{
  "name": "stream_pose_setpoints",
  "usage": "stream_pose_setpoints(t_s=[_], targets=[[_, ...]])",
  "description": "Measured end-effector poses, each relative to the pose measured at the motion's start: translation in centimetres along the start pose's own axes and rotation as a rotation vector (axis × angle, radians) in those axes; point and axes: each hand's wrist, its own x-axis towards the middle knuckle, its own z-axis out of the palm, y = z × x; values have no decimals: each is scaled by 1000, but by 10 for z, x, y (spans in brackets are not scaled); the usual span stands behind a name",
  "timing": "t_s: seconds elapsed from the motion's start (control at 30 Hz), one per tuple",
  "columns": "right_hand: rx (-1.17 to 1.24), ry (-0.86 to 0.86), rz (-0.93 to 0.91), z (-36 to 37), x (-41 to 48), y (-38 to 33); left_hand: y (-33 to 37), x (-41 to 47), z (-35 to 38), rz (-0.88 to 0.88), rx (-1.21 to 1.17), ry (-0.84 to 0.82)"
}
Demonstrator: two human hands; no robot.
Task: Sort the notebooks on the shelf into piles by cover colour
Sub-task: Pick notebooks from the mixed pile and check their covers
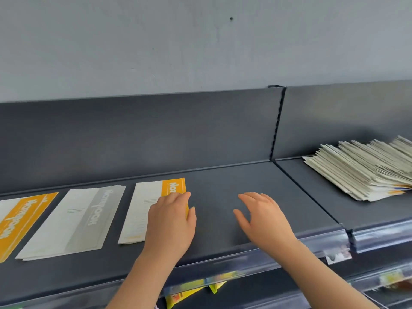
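Observation:
Three notebook piles lie flat on the dark grey shelf point(234, 186). At the far left is an orange-banded notebook point(15, 221), cut off by the frame edge. Beside it lies a grey-banded pile point(73, 221). The third, an orange-banded notebook point(142, 208), lies under my left hand point(170, 226), whose palm presses flat on its right half, fingers together. My right hand point(263, 219) hovers over bare shelf to the right, fingers spread, holding nothing. A large fanned stack of unsorted notebooks point(361, 172) sits on the adjoining shelf section at the right.
A vertical slotted upright point(277, 123) divides the two shelf sections. A clear price-strip rail point(245, 262) runs along the front edge. Yellow items point(189, 293) show on the shelf below. A pale wall rises behind the shelf back panel.

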Motion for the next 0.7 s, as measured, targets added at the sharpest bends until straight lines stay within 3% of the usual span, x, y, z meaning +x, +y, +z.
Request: stream_pose_setpoints(t_s=[0.7], targets=[[-100, 136, 151, -136, -79, 303, 326, 20, 84, 238, -315, -26]])
